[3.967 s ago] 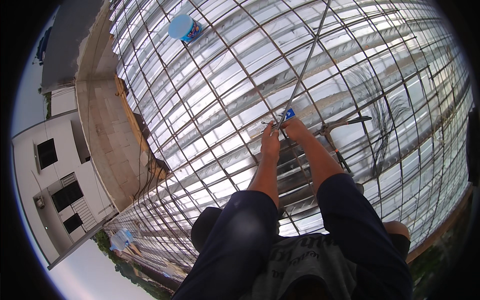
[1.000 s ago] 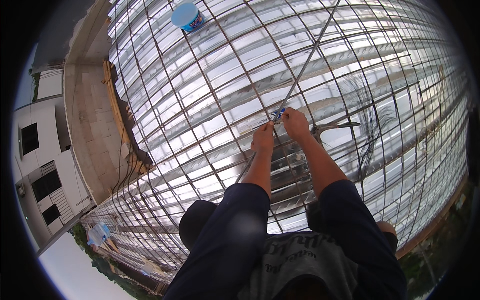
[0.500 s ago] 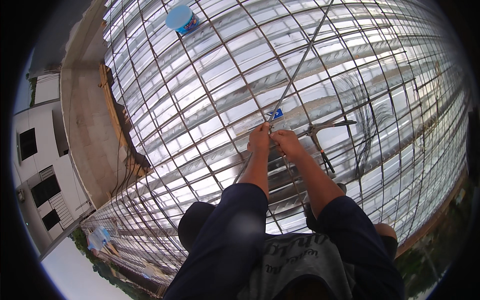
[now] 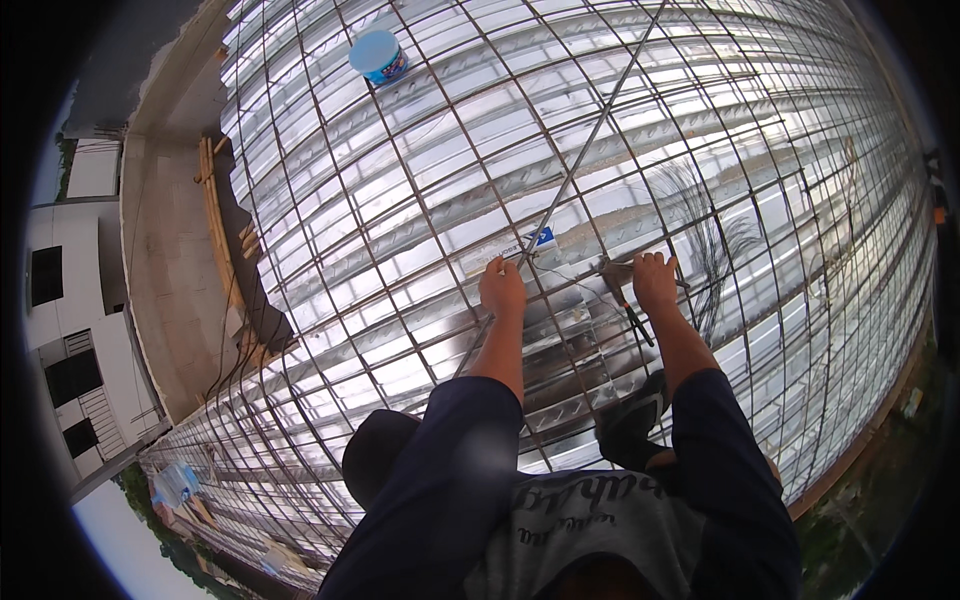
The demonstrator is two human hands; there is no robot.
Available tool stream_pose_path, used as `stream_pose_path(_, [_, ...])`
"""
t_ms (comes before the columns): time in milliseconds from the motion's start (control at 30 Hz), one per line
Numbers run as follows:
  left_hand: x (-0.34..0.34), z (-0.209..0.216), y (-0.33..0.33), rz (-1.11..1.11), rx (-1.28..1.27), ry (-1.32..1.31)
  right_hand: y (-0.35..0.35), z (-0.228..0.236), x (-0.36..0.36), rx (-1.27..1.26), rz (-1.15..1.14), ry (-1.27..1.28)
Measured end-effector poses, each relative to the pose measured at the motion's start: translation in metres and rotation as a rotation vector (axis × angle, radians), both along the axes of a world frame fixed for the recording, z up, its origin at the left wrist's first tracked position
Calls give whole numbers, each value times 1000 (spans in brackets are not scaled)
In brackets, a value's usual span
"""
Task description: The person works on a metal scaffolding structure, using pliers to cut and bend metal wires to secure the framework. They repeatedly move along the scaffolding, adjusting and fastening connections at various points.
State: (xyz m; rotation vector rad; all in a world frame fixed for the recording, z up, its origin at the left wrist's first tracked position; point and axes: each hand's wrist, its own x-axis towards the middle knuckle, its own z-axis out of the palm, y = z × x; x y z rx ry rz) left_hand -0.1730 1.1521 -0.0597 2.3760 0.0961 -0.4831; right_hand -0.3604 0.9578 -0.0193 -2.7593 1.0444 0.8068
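The left hand (image 4: 501, 288) is closed on a rebar (image 4: 575, 165) that runs diagonally up across the mesh (image 4: 420, 200). The right hand (image 4: 655, 282) grips pliers (image 4: 622, 290) just beside a wire bundle (image 4: 710, 240). A blue tub (image 4: 377, 55) sits well apart, top left.

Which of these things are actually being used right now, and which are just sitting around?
In use:
left hand on the brown steel rebar grid
right hand holding dark metal pliers

Lying about:
round blue plastic tub
bundle of thin dark tie wires
stacked wooden planks
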Motion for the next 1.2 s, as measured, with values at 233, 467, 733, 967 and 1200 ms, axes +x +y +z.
stream_pose_path(233, [31, 67, -25, -80, -466, 275, 0, 41, -2, 307, -305, -106])
stream_pose_path(467, [-21, 140, -79, -424, -654, 436, -42, 168, 27, 236, -269, -452])
stream_pose_path(733, [-46, 174, -104, -348, -951, 854, 19, 211, 63, -55, -80, -411])
stream_pose_path(967, [-55, 148, -82, 29, -1075, 848, 36, 206, 63, 513, -188, -368])
stream_pose_path(1200, [-43, 79, -64, -263, -845, 209, 46, 193, 91, 829, -487, -5])
